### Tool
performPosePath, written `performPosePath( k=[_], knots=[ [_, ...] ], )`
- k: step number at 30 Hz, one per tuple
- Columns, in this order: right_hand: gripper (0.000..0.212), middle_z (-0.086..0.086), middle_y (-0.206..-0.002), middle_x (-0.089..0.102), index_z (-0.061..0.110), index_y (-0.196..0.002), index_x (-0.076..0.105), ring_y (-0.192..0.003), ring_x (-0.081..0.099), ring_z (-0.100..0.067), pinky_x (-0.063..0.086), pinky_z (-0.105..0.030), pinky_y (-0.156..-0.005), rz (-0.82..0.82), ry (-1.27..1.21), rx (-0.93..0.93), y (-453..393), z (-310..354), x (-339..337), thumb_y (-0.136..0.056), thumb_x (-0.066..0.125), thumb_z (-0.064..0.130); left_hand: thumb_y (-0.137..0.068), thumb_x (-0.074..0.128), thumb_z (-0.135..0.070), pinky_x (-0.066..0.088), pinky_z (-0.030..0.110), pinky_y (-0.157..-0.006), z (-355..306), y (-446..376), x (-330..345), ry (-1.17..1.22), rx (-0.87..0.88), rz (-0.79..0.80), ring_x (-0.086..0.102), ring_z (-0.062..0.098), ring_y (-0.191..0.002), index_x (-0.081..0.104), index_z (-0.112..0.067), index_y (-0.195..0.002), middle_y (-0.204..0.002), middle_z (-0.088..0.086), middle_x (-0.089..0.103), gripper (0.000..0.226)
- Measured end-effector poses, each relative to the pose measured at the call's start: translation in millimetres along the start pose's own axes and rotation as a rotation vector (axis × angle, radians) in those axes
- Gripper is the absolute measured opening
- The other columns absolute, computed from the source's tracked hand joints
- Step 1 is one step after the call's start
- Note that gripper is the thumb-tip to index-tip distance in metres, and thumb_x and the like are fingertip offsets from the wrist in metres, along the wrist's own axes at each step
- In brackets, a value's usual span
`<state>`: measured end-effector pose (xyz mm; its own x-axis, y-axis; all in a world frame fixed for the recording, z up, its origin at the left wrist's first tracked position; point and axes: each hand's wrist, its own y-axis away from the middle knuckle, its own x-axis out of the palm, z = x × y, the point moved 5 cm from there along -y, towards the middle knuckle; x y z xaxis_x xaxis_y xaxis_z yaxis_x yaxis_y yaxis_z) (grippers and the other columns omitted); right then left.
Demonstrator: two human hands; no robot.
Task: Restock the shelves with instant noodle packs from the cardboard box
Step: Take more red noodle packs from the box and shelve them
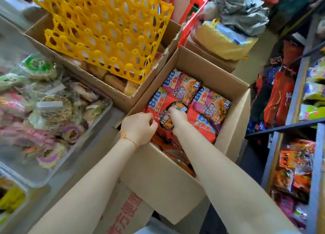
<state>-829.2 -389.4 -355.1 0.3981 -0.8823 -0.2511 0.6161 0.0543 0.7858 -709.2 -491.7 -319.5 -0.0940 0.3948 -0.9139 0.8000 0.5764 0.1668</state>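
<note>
An open cardboard box stands in the middle, holding several instant noodle packs in red and purple wrappers. Both my hands reach into its near left corner. My right hand grips a red noodle pack with dark print, its fingers curled over the pack's top edge. My left hand is curled at the pack's left edge, and I cannot tell whether it pinches the wrapper. More orange packs lie deeper in the box under my arms. The shelves at the right carry stocked noodle packs.
A second cardboard box at the back holds yellow plastic egg trays. A clear tray of wrapped round snacks lies at the left. A red crate and bagged goods stand behind. The shelf's metal rail juts out beside the box.
</note>
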Motion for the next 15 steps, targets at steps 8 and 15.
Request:
performPosePath(
  k=[8,15],
  knots=[
    [0.088,-0.008,-0.108,0.07,0.01,-0.122,0.06,-0.095,0.068,-0.029,0.056,-0.033,-0.072,-0.052,-0.074,0.05,-18,-2,-1,-0.05,0.088,0.051,-0.094,0.037,-0.046,0.053,0.03,-0.056,1,-1,2,0.03,0.023,-0.016,0.057,0.011,-0.067,0.061,-0.026,-0.081,-0.073,-0.008,0.059,0.033],
    [0.074,-0.011,-0.109,0.072,0.007,-0.126,0.056,-0.091,0.073,-0.027,0.063,-0.042,-0.072,0.102,-0.184,-0.027,8,8,-26,-0.066,0.089,0.034,-0.101,0.029,-0.055,0.048,0.029,-0.054,0,4,-5,0.028,-0.003,0.064,0.057,0.013,-0.066,0.064,-0.019,-0.068,-0.067,-0.004,0.059,0.06]
  ],
)
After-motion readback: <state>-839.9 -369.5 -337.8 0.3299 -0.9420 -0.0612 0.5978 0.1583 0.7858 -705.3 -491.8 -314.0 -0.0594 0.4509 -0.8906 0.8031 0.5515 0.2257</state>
